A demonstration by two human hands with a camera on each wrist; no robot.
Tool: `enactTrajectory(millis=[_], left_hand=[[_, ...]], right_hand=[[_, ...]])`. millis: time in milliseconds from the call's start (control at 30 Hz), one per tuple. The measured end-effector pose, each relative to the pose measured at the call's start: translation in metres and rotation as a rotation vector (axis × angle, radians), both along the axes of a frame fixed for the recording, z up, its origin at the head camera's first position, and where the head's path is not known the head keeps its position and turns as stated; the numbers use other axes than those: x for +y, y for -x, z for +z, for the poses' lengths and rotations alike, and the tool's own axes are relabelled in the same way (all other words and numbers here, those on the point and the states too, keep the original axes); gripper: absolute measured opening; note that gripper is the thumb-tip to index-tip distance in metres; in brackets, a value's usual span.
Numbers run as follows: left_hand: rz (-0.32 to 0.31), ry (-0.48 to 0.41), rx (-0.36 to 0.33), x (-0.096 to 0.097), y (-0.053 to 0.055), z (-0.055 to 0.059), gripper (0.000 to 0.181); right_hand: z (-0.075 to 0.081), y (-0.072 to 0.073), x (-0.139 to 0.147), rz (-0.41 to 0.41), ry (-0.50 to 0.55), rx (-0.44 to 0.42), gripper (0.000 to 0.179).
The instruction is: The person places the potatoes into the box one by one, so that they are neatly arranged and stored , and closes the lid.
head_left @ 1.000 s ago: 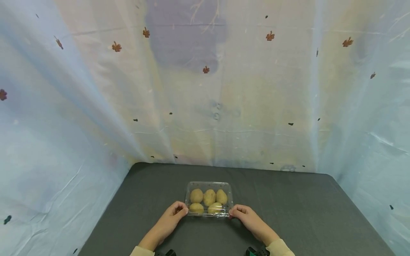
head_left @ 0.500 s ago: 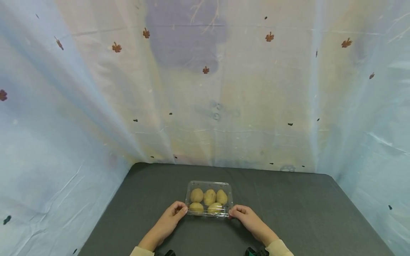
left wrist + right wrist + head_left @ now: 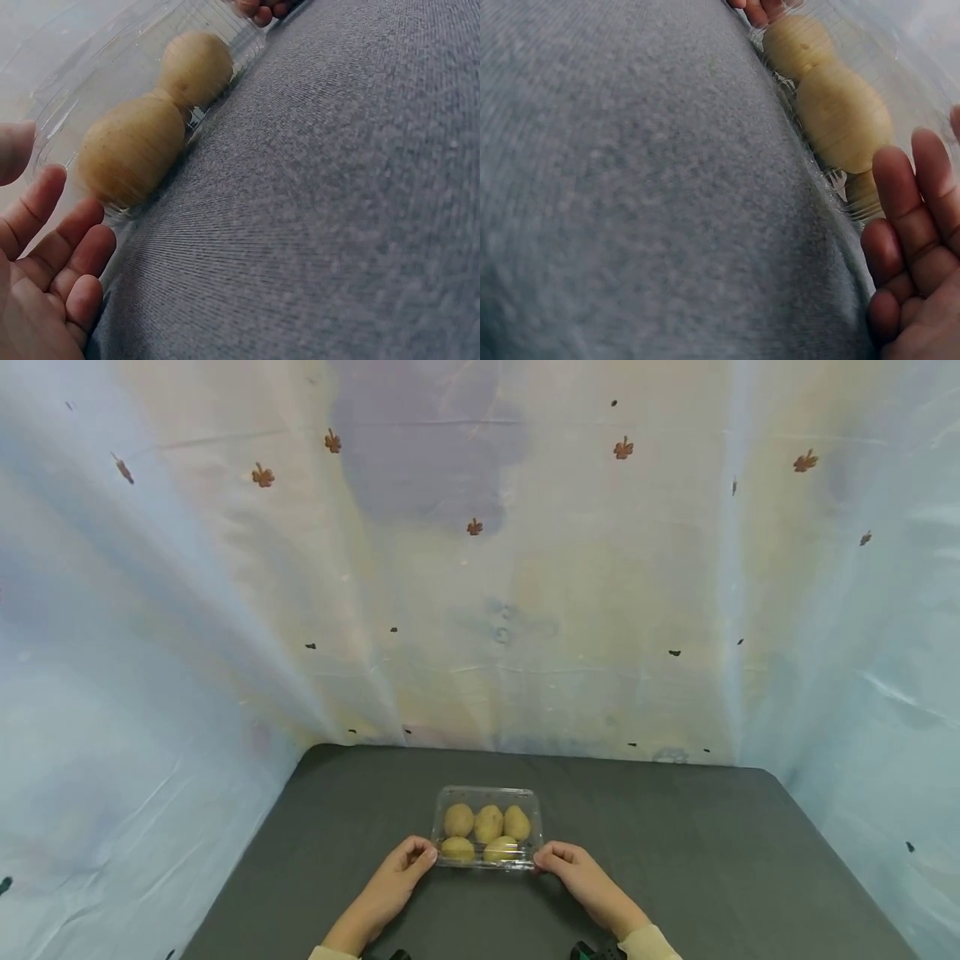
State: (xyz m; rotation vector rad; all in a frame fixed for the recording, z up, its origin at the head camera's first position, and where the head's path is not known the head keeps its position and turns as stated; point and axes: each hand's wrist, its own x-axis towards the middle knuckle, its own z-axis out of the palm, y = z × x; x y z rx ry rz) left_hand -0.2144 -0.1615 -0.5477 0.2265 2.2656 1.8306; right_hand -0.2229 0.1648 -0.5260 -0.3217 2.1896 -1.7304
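A clear plastic clamshell box (image 3: 488, 793) rests on the grey table, its lid lying over several potatoes (image 3: 488, 822). At its near left corner, my left hand (image 3: 395, 877) pinches the edge between thumb and forefinger. My right hand (image 3: 581, 878) pinches the near right corner in the same way. Up close in the left wrist view, the other left fingers (image 3: 88, 244) lie beside the box wall. The right wrist view has right fingertips (image 3: 896, 176) at the wall, next to a potato (image 3: 844, 116); the right thumb is out of that view.
Dark grey cloth covers the tabletop (image 3: 675, 843). Behind it and at both sides hangs a pale plastic sheet (image 3: 585, 568) with brown leaf marks. Cream sleeves (image 3: 648, 942) and dark wrist devices show at the bottom edge.
The head view has shifted slightly, with the backdrop sliding a little left. Both hands keep their places at the box corners, and the box stays put.
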Motion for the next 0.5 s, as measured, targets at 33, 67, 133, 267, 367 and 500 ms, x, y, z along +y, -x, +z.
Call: enactTrajectory(millis=[33, 67, 133, 267, 367, 500], left_hand=[[0.003, 0.001, 0.001, 0.0, -0.001, -0.001, 0.041], [0.006, -0.001, 0.0, -0.001, -0.002, -0.002, 0.041], [0.011, 0.0, 0.003, 0.0, -0.002, -0.003, 0.042], [0.026, 0.0, -0.003, 0.002, -0.002, -0.004, 0.044], [0.032, 0.008, -0.011, 0.002, -0.001, -0.004, 0.046], [0.048, 0.022, -0.007, -0.001, 0.001, -0.002, 0.048]], right_hand=[[-0.001, -0.001, -0.001, -0.002, 0.001, 0.003, 0.031], [-0.001, -0.001, -0.001, -0.006, 0.0, 0.009, 0.031], [-0.003, -0.002, -0.002, -0.018, -0.011, 0.033, 0.031], [-0.005, -0.004, -0.001, -0.019, -0.042, 0.082, 0.033], [-0.002, -0.005, 0.001, -0.017, -0.067, 0.108, 0.036], [0.007, -0.003, 0.008, -0.076, -0.233, 0.205, 0.039]])
